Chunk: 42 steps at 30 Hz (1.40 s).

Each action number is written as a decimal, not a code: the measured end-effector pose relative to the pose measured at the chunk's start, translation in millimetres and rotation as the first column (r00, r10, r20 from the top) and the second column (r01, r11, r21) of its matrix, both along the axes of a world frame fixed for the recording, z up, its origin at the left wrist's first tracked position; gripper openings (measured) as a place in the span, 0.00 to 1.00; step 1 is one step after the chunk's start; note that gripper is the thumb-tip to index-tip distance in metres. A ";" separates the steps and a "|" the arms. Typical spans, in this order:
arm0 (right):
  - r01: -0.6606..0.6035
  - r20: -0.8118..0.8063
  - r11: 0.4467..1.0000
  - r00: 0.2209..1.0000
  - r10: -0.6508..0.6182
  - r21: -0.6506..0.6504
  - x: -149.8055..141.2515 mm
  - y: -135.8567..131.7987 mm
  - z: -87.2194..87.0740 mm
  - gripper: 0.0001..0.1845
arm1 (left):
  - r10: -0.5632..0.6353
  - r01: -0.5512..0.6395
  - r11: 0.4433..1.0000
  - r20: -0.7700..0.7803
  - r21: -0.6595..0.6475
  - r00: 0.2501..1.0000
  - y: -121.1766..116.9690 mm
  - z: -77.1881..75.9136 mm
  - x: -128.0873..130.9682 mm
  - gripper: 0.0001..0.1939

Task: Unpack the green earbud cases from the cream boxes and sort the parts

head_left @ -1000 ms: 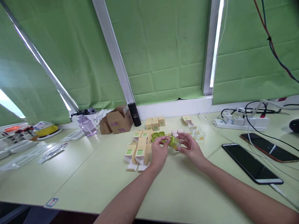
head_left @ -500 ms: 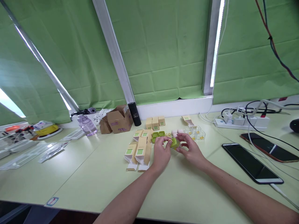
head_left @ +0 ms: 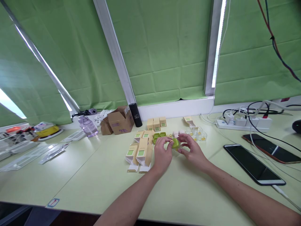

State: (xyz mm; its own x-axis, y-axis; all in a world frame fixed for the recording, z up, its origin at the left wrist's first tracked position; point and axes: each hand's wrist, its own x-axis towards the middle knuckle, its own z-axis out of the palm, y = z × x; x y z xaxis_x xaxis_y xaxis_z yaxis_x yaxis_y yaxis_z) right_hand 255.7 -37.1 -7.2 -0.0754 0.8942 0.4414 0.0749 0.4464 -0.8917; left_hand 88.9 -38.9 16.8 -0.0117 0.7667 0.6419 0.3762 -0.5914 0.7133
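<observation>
Above the table, my left hand (head_left: 162, 153) pinches a small, rounded, glossy green cap (head_left: 175, 143) by its left side. My right hand (head_left: 191, 152) has its thumb and fingers closed around the right side, where a clear part shows only faintly. Behind the hands sit open square green caps (head_left: 159, 136). Clear small cups (head_left: 198, 135) with yellow centres stand in a cluster beyond my right hand, and pale pink pieces (head_left: 176, 134) lie between. To the left, beige cartons (head_left: 144, 150) with green squares lie in rows, the front ones with flaps open.
Small beige boxes (head_left: 156, 123) stand at the back beside a black cylinder (head_left: 135, 115) and a brown cardboard box (head_left: 120, 121). On the right are a phone (head_left: 252, 163) on a cable, a second phone (head_left: 270, 147) and a power strip (head_left: 243, 122). A purple-tinted bottle (head_left: 87, 126) stands left.
The green cap has turned slightly between my fingers, and less of the clear part shows at its right. Both hands stay in nearly the same place.
</observation>
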 end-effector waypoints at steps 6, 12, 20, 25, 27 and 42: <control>0.017 0.003 1.000 1.000 -0.018 0.008 0.8 1.6 -1.4 0.27 | 0.016 -0.017 1.000 0.045 0.007 0.999 1.4 0.3 -1.7 0.06; 0.042 0.002 0.999 0.999 -0.042 0.020 2.7 3.3 -0.7 0.26 | 0.047 -0.025 0.996 0.271 -0.083 0.962 3.9 8.1 -2.5 0.11; 0.087 0.052 0.985 0.994 -0.095 0.146 6.1 0.1 4.8 0.20 | 0.097 0.100 0.952 0.594 -0.290 0.799 25.3 0.1 -9.0 0.18; 0.121 0.178 0.926 0.964 -0.195 0.358 8.9 -7.9 14.9 0.07 | 0.108 0.178 0.913 0.639 -0.367 0.761 27.8 -8.6 -10.6 0.15; 0.135 0.210 0.897 0.948 -0.240 0.420 11.1 -9.2 19.1 0.08 | 0.118 0.186 0.901 0.634 -0.392 0.764 27.6 -10.5 -10.7 0.14; 0.337 0.763 0.860 0.409 -0.500 0.383 105.1 22.1 56.6 0.05 | 0.106 0.269 0.860 0.667 -0.433 0.737 30.8 -13.0 -9.7 0.15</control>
